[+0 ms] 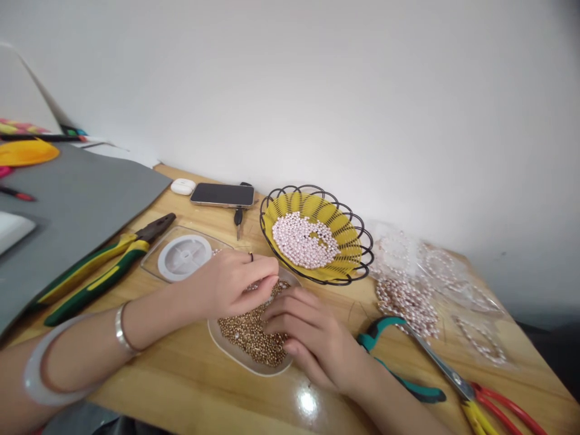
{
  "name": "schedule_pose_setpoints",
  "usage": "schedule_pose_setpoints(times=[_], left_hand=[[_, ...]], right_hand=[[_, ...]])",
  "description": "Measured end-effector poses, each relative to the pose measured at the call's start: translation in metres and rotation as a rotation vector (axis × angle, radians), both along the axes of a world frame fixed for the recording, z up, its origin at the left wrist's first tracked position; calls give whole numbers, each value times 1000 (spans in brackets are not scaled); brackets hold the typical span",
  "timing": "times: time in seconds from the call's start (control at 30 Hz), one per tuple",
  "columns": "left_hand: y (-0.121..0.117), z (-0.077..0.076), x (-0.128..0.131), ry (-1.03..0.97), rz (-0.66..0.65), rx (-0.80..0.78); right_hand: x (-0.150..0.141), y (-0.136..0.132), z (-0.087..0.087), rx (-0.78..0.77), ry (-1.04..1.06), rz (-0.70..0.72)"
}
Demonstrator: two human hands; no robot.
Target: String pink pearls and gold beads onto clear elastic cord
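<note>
My left hand (pixel 242 279) is held over the far part of a shallow bowl (pixel 254 367) of small gold beads (pixel 256 338). Its thumb and forefinger are pinched together, and anything between them is too small to make out. Over the near right part of the same bowl is my right hand (pixel 312 329), its fingers bent and reaching down to the gold beads. Its thumb is apart from the forefinger, with beads visible between them. A few pale beads lie among the gold ones.
A yellow basket (pixel 342 232) holds pink beads (pixel 303 238). Left are a spool (pixel 185 257) on a clear case and pliers (pixel 97 272). Beaded strands (pixel 405 302), bagged bracelets (pixel 480 338), teal-handled pliers (pixel 410 386) and scissors (pixel 457 380) lie right. A phone (pixel 222 194) is behind.
</note>
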State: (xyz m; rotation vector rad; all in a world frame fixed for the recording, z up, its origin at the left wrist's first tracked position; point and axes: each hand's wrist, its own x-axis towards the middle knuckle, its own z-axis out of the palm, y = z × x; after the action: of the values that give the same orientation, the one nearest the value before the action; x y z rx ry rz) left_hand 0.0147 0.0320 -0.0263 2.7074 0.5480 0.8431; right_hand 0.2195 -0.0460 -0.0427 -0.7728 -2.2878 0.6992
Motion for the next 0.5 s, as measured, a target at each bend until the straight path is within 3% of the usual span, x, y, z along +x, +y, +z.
schedule_pose_setpoints(times=[0.3,0.37,0.5], left_hand=[[0,-5,0,-14,14,10],[0,-6,0,-8,13,3],[0,-7,-1,-14,9,-2]], right_hand=[[-2,-5,5,62,-100,125],[-2,-5,4,98,-127,79],[-2,-3,-3,88,-107,-163]])
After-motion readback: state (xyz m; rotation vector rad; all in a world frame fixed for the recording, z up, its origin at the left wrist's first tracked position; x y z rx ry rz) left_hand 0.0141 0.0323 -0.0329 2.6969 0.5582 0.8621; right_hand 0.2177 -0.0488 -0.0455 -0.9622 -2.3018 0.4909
